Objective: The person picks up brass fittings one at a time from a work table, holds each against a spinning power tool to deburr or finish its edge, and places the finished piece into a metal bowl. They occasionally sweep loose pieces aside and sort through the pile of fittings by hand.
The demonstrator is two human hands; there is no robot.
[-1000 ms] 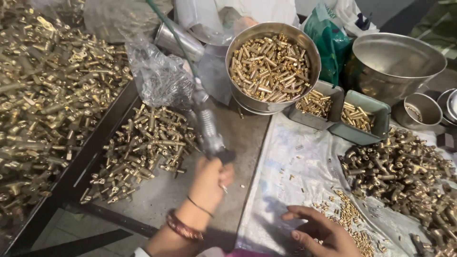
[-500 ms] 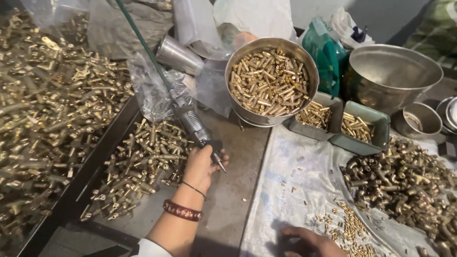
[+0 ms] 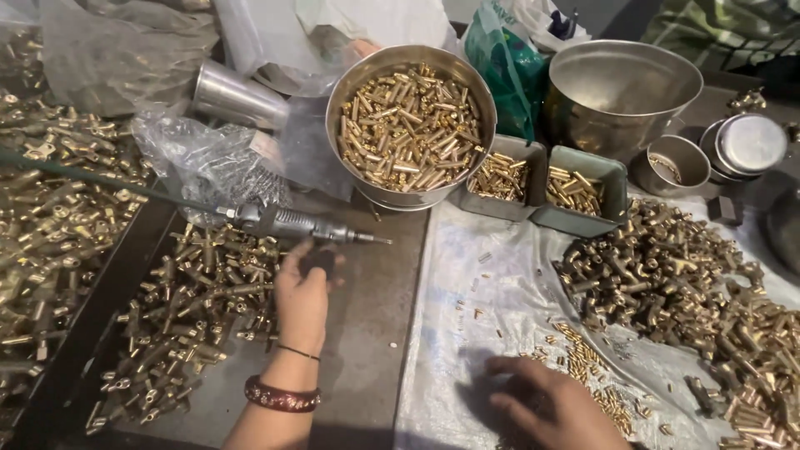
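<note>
My left hand (image 3: 303, 293) reaches up under a grey metal power driver (image 3: 287, 223) that lies level over the grey tray (image 3: 379, 333), bit pointing right. Its fingertips pinch a small dark part on the driver's underside. A red bangle and a thin dark band sit on that wrist. A pile of brass fittings (image 3: 192, 308) lies just left of this hand. My right hand (image 3: 550, 408) rests low on the clear plastic sheet (image 3: 500, 283), fingers spread beside a scatter of small brass pins (image 3: 592, 367); it holds nothing I can see.
A steel bowl of brass pins (image 3: 410, 125) stands behind the driver, with two green bins (image 3: 546, 179), an empty steel bowl (image 3: 621, 92) and small steel cups (image 3: 733, 146) to its right. Brass fittings are heaped at right (image 3: 683, 283) and far left (image 3: 50, 217). Plastic bags (image 3: 200, 158) lie behind.
The driver has swung from upright to level, bit now pointing right. My left hand has slid from around its body to its underside. My right hand has moved right along the sheet.
</note>
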